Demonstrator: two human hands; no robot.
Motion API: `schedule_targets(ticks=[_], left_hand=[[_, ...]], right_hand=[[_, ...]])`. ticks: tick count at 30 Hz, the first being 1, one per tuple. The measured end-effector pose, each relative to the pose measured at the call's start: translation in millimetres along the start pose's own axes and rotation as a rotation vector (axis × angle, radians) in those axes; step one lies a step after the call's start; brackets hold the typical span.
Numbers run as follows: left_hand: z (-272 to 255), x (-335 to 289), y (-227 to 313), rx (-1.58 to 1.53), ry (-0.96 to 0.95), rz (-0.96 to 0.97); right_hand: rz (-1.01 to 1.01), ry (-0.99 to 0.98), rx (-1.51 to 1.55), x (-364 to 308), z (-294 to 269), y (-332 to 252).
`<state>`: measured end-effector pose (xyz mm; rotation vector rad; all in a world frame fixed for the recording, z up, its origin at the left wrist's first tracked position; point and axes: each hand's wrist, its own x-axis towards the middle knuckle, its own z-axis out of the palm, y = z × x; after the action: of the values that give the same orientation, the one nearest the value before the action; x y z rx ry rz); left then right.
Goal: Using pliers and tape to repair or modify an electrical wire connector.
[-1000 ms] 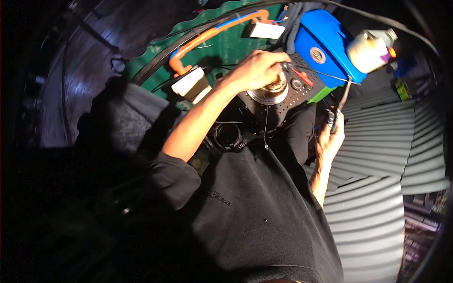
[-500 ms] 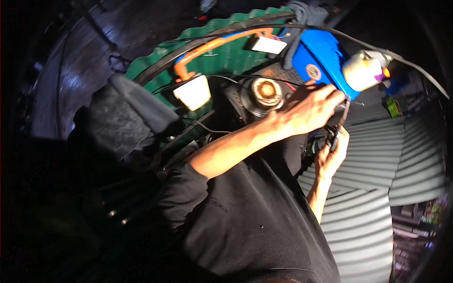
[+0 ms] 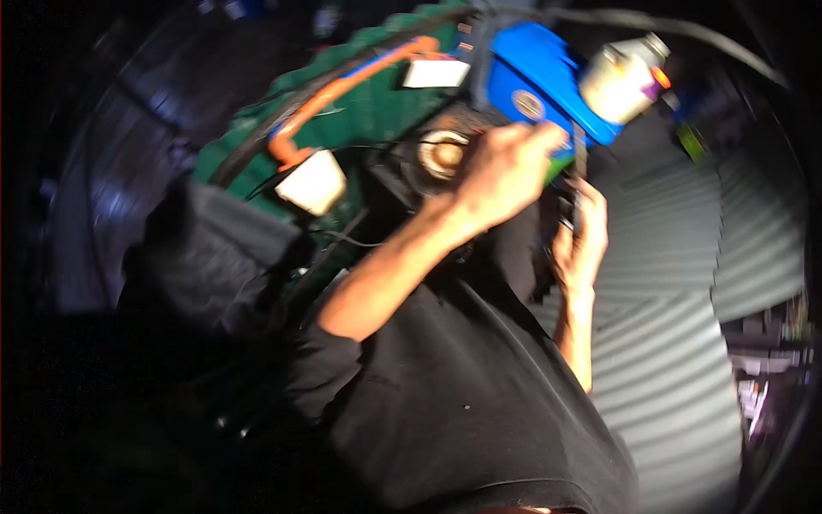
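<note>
My right hand [image 3: 586, 236] is closed around a narrow-bladed tool [image 3: 580, 152] with a dark handle, its blade pointing away from me. My left hand [image 3: 509, 171] is just to the left of that blade, fingers curled together and blurred by motion. Whatever they grip, if anything, is hidden. Just beyond my hands stands a blue plastic box [image 3: 548, 73] with a round sticker. A cream bottle [image 3: 618, 84] leans at its right side. Partly behind my left hand, a round, brown-stained metal burner-like piece [image 3: 443, 155] sits on a dark perforated plate.
White boxes [image 3: 315, 182] [image 3: 435, 73] join an orange conduit [image 3: 347, 81] over green corrugated sheet [image 3: 244, 141]. A dark cable [image 3: 668, 26] crosses the far side. Grey corrugated sheets [image 3: 659, 343] lie to the right, and dark cloth [image 3: 231, 231] hangs at left.
The whole view has shifted, so most surroundings appear farther left and higher. My left hand has drawn slightly away from the tool's blade; my right hand still grips the tool.
</note>
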<state>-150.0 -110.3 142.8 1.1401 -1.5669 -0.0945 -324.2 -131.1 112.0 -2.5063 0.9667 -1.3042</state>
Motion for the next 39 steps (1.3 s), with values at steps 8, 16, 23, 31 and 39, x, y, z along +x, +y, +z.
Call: schedule_targets(ticks=[8, 16, 23, 31, 39], left_hand=[[-2.7, -8.3, 12.2, -0.155, 0.028, -0.014], [-3.6, -6.1, 6.4, -0.080, -0.019, -0.032], [-14.3, -4.2, 2.8, -0.034, 0.012, 0.052], [-31.3, -1.6, 13.6, -0.002, -0.058, 0.097], [-30.8, -6.6, 15.4, 0.037, -0.063, 0.020]], right_hand=[[0.027, -0.051, 0.027, -6.9, -3.5, -2.8], [0.006, -0.029, 0.021, -4.9, -3.1, -1.9], [0.010, -0.063, 0.040, 0.9, -2.8, -1.9], [-0.087, -0.033, -0.111, 16.0, -20.3, -4.3], [-0.194, -0.030, -0.088, 29.0, -23.6, -8.2]])
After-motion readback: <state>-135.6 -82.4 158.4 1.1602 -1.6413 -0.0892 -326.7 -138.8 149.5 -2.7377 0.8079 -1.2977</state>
